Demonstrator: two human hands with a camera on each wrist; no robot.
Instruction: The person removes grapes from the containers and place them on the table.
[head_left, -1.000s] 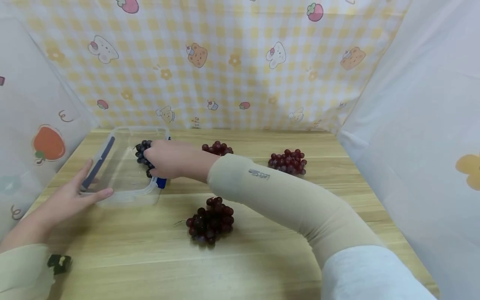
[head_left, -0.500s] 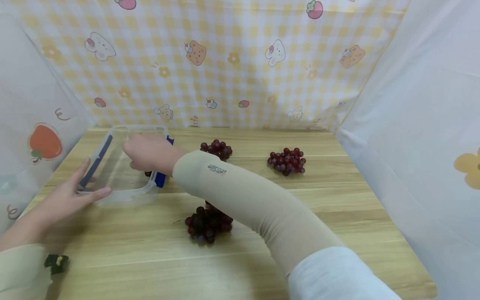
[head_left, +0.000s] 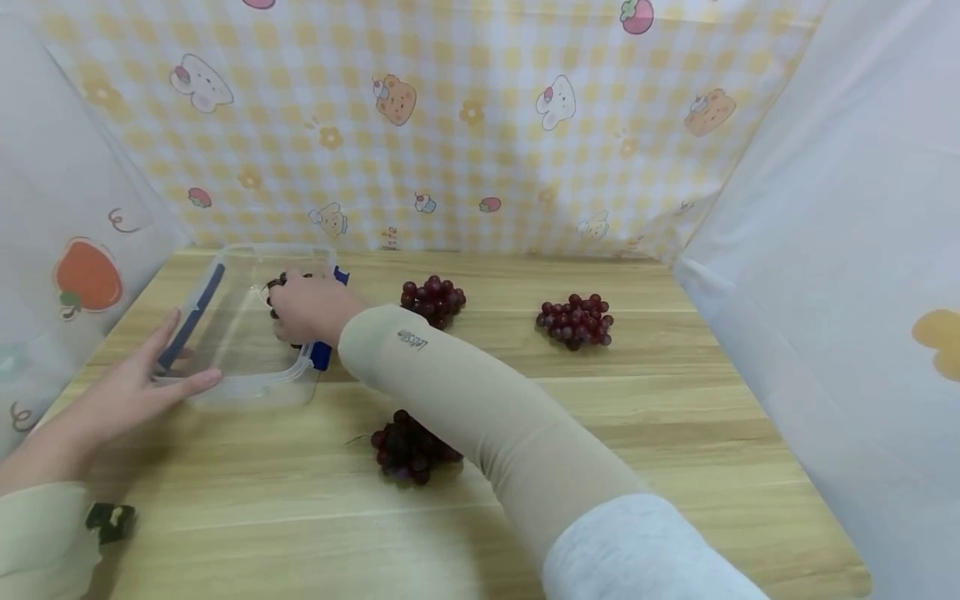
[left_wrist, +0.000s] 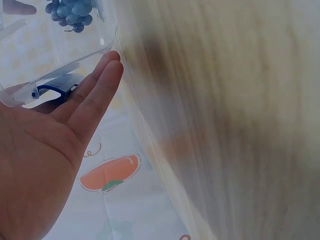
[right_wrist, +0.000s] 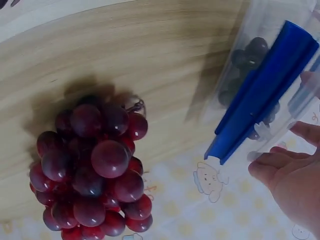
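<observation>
A clear plastic food box (head_left: pixel 258 381) with blue latches sits at the table's back left, a bunch of dark grapes (left_wrist: pixel 75 11) inside it. My left hand (head_left: pixel 123 400) steadies the box's left end, thumb along the near rim and fingers straight by the side latch. Reaching in over the right end, my right hand (head_left: pixel 311 307) covers most of the dark bunch in the head view. In the right wrist view its fingertips (right_wrist: pixel 261 167) show at the box rim with nothing pinched between them. Behind the blue latch (right_wrist: pixel 265 95), dark grapes show through the wall.
Red grape bunches lie on the wooden table: one (head_left: pixel 432 300) right of the box, one (head_left: pixel 575 322) farther right, and one (head_left: pixel 408 450) in front, partly under my right forearm. A small dark object (head_left: pixel 111 522) is beside my left sleeve. Patterned cloth (head_left: pixel 465 125) hangs behind.
My right hand went left into the box, then shifted back slightly right, and dark grapes show beside its fingers again. The left hand stays at the box.
</observation>
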